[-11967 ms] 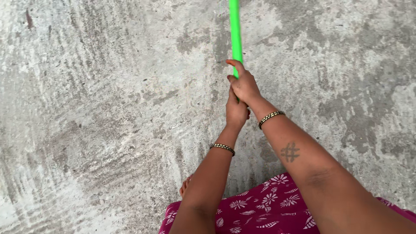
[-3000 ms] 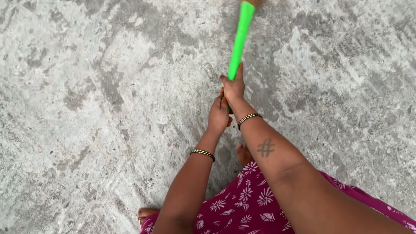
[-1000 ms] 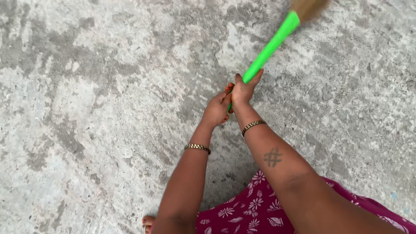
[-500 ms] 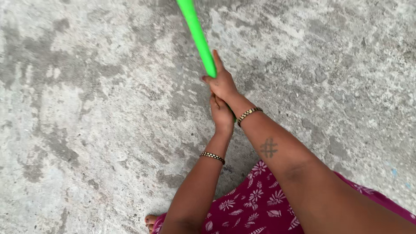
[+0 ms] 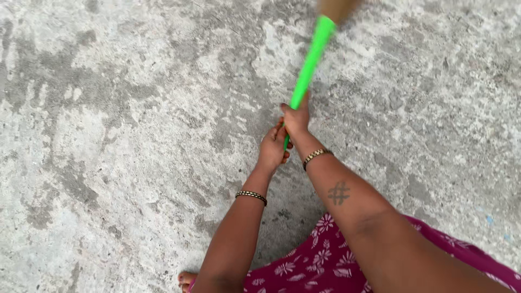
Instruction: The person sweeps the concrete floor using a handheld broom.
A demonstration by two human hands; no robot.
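A rough, mottled grey concrete floor (image 5: 119, 135) fills the view, patched with lighter and darker stains. At the bottom edge, magenta cloth with a pale flower print (image 5: 320, 266) hangs just above it, and the toes of a bare foot (image 5: 186, 280) rest on the concrete beside the cloth

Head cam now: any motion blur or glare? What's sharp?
Head view: the far end of the green handle and the brown part above it are smeared by motion; both hands, left hand and right hand, and the concrete floor look sharp. Light is soft and even, no glare, only a faint shadow under the arms.
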